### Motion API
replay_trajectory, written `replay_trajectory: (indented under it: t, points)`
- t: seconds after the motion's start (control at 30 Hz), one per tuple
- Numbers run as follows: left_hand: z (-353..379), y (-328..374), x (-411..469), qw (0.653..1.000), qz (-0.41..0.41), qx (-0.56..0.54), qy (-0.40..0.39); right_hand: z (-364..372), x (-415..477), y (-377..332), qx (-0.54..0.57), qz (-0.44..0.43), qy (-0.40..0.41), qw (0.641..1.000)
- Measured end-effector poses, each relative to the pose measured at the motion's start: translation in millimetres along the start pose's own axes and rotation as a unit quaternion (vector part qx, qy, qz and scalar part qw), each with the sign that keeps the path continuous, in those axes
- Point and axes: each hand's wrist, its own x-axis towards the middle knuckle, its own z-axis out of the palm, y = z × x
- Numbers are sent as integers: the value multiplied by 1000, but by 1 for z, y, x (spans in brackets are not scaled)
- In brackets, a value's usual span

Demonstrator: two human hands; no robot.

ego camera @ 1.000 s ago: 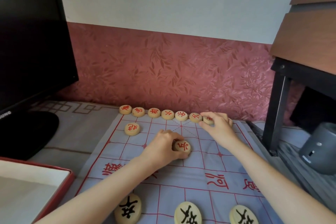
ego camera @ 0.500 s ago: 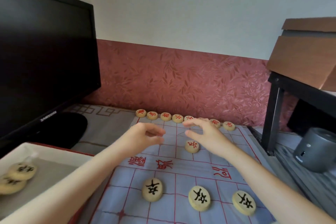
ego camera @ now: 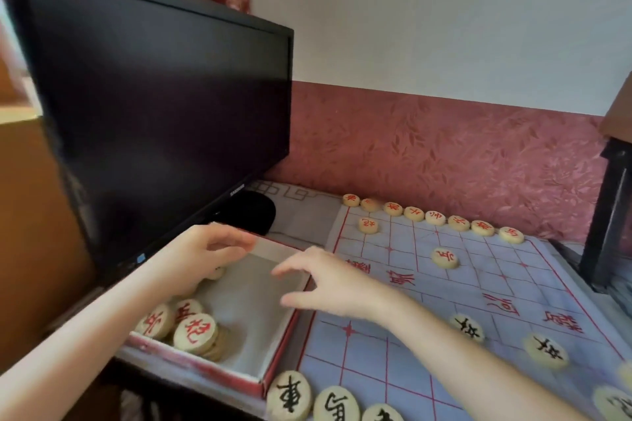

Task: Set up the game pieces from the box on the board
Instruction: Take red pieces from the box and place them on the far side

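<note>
In the box [ego camera: 290, 328], left of the board [ego camera: 393, 352], the red pieces [ego camera: 195, 333] were stacked at the near-left corner, just nearward of the left hand [ego camera: 201, 249], fingers loosely curled, nothing seen held. The right hand [ego camera: 328, 280] was held over the right wall, fingers spread. Room was seen beside the stack.
</note>
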Motion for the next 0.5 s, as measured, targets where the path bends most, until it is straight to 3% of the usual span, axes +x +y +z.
replay_trajectory:
  t: [0.17,0.5]
  points:
    - [-18,-23,-29,999,-5,21,29,46,23,-39,5,-40,-51,998]
    - [-30,-49,-48,996,33,72,43,71,31,-57,29,-84,-33,996]
